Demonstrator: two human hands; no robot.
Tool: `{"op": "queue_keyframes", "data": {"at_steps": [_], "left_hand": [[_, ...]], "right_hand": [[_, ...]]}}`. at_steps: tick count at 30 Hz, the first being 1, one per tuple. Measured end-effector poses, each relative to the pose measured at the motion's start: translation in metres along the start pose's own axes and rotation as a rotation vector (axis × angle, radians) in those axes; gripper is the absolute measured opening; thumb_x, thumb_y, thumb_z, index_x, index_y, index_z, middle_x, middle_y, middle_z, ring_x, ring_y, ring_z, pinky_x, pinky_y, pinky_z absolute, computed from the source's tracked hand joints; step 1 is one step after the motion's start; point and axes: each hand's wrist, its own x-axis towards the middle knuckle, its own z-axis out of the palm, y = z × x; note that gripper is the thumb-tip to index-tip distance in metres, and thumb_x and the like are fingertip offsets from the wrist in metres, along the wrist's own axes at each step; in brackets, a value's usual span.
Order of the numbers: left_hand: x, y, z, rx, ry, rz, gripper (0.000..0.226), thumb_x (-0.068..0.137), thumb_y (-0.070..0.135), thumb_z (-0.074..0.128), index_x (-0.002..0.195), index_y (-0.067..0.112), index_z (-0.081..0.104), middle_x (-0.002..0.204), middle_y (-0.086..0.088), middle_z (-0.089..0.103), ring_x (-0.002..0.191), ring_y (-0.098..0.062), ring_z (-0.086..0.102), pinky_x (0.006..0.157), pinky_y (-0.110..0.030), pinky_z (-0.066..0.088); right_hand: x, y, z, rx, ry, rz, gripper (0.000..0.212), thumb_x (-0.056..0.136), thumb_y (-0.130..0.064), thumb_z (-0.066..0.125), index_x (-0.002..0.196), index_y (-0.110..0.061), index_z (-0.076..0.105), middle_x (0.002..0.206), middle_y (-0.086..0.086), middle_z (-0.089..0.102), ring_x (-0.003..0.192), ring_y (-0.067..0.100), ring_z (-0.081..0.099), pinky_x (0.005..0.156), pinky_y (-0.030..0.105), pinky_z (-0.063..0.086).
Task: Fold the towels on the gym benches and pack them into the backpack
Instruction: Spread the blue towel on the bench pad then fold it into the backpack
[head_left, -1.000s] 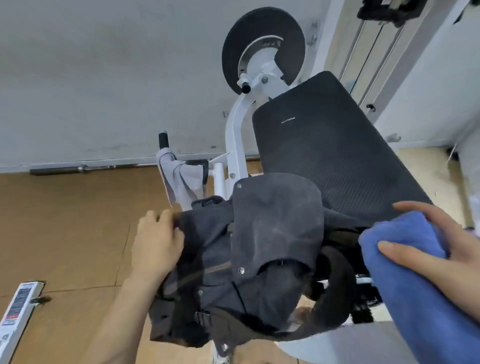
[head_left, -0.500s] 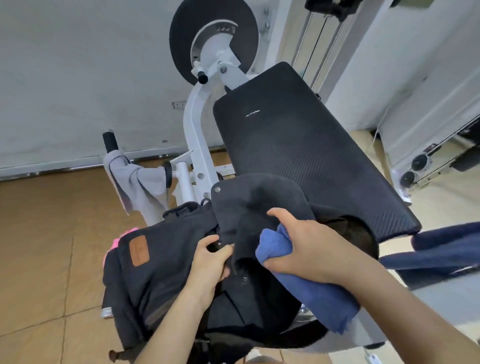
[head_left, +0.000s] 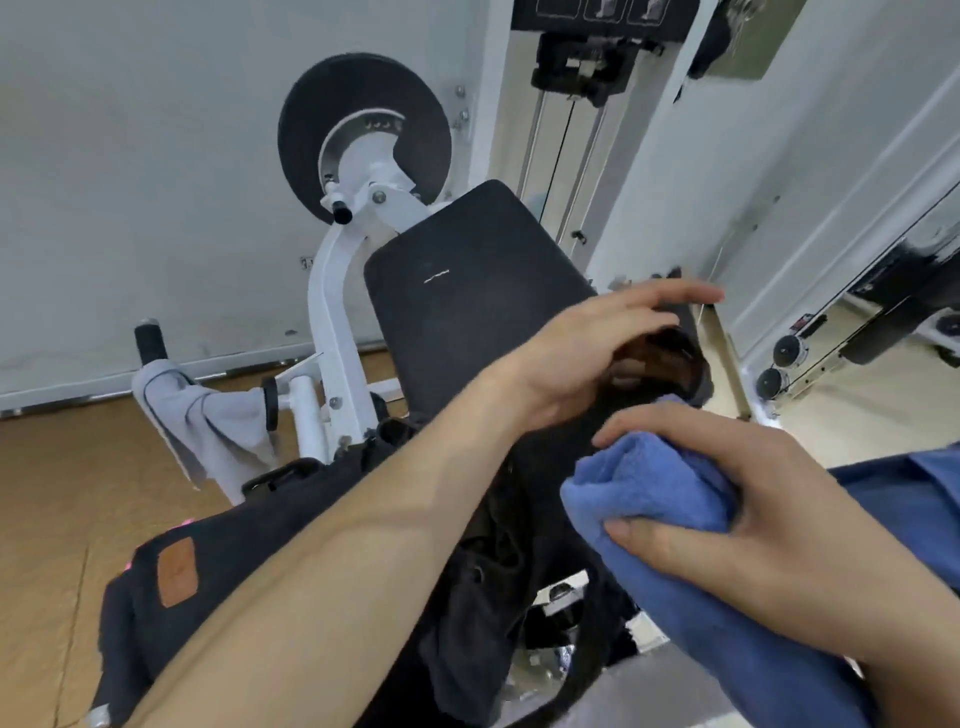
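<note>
- Here the blue towel (head_left: 649, 483), folded into a thick roll, is gripped by the right hand (head_left: 758, 525), whose fingers wrap round it, just in front of the bench pad (head_left: 478, 291).
- Terry cloth is judged light, soft and compressible, not slippery. It probably springs open, so a hold across the folded middle suits it best.
- The left hand (head_left: 592, 353) appears to pinch the raised backpack flap (head_left: 675, 358) at the pad's near right corner, though blur hides detail.
- The dark backpack (head_left: 249, 535) lies against the pad's near edge.
- A grey towel (head_left: 208, 426) hangs unfolded from a handle left of the pad.
- Wooden floor (head_left: 52, 493) lies left of the pad, and a white wall (head_left: 130, 182) and cable column (head_left: 566, 130) stand behind it.
</note>
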Motion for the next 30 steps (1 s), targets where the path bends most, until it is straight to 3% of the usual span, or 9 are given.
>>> {"op": "queue_keyframes", "data": {"at_steps": [3, 6, 8, 11, 16, 20, 24, 27, 30], "left_hand": [[-0.002, -0.029, 0.006, 0.014, 0.101, -0.157, 0.033, 0.105, 0.026, 0.037, 0.135, 0.030, 0.050, 0.096, -0.007, 0.074, 0.094, -0.024, 0.069, 0.097, -0.042, 0.049], [-0.044, -0.070, -0.015, 0.596, 0.568, -0.103, 0.023, 0.097, 0.020, 0.049, 0.099, 0.033, 0.067, 0.079, 0.009, 0.072, 0.079, -0.009, 0.066, 0.086, -0.038, 0.054], [-0.082, -0.097, -0.015, 0.805, 0.560, -0.211, 0.019, 0.094, 0.035, 0.049, 0.086, 0.037, 0.066, 0.082, 0.012, 0.070, 0.080, -0.006, 0.064, 0.080, -0.035, 0.053], [-0.116, -0.119, -0.002, 1.095, 0.387, -0.385, 0.039, 0.091, 0.055, 0.029, 0.066, 0.032, 0.048, 0.074, -0.001, 0.065, 0.075, -0.017, 0.059, 0.079, -0.036, 0.045], [-0.115, -0.128, 0.012, 1.283, 0.480, -0.376, 0.055, 0.104, 0.042, 0.029, 0.055, 0.018, 0.029, 0.050, -0.005, 0.038, 0.062, -0.033, 0.051, 0.058, -0.038, 0.031], [-0.120, -0.128, 0.038, 1.432, 0.459, -0.221, 0.053, 0.100, 0.048, 0.022, 0.062, 0.018, 0.044, 0.056, -0.008, 0.054, 0.056, -0.033, 0.052, 0.052, -0.038, 0.036], [-0.139, -0.124, 0.021, 1.135, 0.500, -0.321, 0.051, 0.100, 0.046, 0.038, 0.066, 0.010, 0.047, 0.057, -0.006, 0.050, 0.058, -0.022, 0.049, 0.061, -0.039, 0.039], [-0.157, -0.124, 0.004, 1.181, 0.377, -0.402, 0.058, 0.099, 0.056, 0.032, 0.061, 0.012, 0.039, 0.053, -0.003, 0.040, 0.053, -0.018, 0.041, 0.059, -0.036, 0.036], [-0.167, -0.127, -0.001, 1.123, 0.254, -0.422, 0.054, 0.092, 0.065, 0.041, 0.071, 0.015, 0.043, 0.059, -0.005, 0.046, 0.057, -0.019, 0.044, 0.056, -0.034, 0.033]], "right_hand": [[-0.017, 0.027, -0.013, -0.189, 0.040, 0.104, 0.031, 0.073, -0.046, 0.066, 0.100, -0.047, 0.052, 0.096, -0.020, 0.064, 0.088, 0.000, 0.061, 0.069, 0.025, 0.049], [-0.028, 0.026, -0.019, 0.190, 0.026, 0.176, 0.040, 0.071, -0.035, 0.076, 0.102, -0.047, 0.054, 0.096, -0.018, 0.070, 0.086, -0.002, 0.066, 0.071, 0.018, 0.051], [-0.027, 0.015, -0.025, 0.480, 0.072, 0.159, 0.039, 0.068, -0.027, 0.073, 0.099, -0.045, 0.058, 0.094, -0.018, 0.072, 0.083, -0.002, 0.068, 0.067, 0.012, 0.051], [0.008, 0.010, -0.019, 0.501, 0.006, 0.180, 0.035, 0.072, -0.034, 0.070, 0.100, -0.047, 0.053, 0.089, -0.018, 0.068, 0.076, -0.002, 0.065, 0.062, 0.015, 0.051], [0.125, 0.031, 0.045, 0.003, -0.309, 0.221, 0.045, 0.088, -0.028, 0.058, 0.128, -0.028, 0.037, 0.095, -0.003, 0.051, 0.073, 0.013, 0.050, 0.057, 0.028, 0.038], [0.166, 0.065, 0.120, -0.563, -0.438, 0.209, 0.046, 0.090, -0.016, 0.055, 0.132, -0.027, 0.039, 0.126, 0.013, 0.040, 0.091, 0.033, 0.046, 0.072, 0.042, 0.037], [0.163, 0.080, 0.156, -0.764, -0.537, 0.206, 0.072, 0.077, -0.055, 0.071, 0.133, -0.029, 0.035, 0.129, 0.010, 0.038, 0.111, 0.037, 0.048, 0.079, 0.049, 0.043], [0.161, 0.080, 0.167, -0.913, -0.613, 0.134, 0.090, 0.069, -0.043, 0.082, 0.139, -0.028, 0.028, 0.131, 0.012, 0.035, 0.094, 0.033, 0.055, 0.065, 0.038, 0.045], [0.155, 0.090, 0.173, -0.993, -0.460, 0.016, 0.065, 0.077, -0.016, 0.072, 0.131, -0.019, 0.036, 0.119, 0.014, 0.041, 0.059, 0.021, 0.045, 0.046, 0.029, 0.029]]}}
